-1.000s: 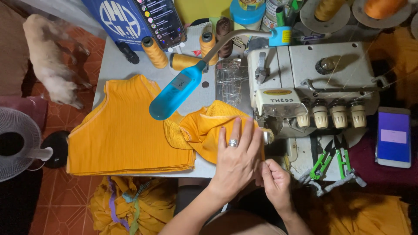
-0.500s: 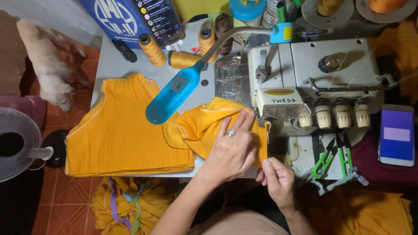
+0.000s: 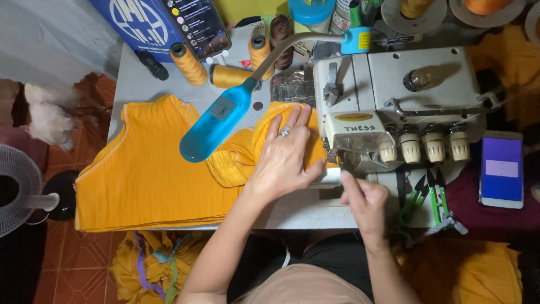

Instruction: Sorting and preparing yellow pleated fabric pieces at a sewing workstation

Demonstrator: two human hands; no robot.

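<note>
Clearly at work at a grey surface (image 3: 140, 84): left hand (image 3: 284, 160) spread flat, fingers open, pressing down on a bunched piece of orange fabric (image 3: 236, 160) just left of the white sewing machine (image 3: 394, 107), gripping nothing. Right hand (image 3: 363, 202) half curled at the machine's front edge, fingertips near the needle area (hold on anything impossible to tell). Orange fabric lying on the surface, touching the machine's left side and overlapping a flat stack of orange pieces (image 3: 143, 174). Blue lamp head (image 3: 216, 129) above the cloth; thread cones (image 3: 225, 76) behind; green snips (image 3: 427, 194) and a phone (image 3: 502, 169) to the right.
</note>
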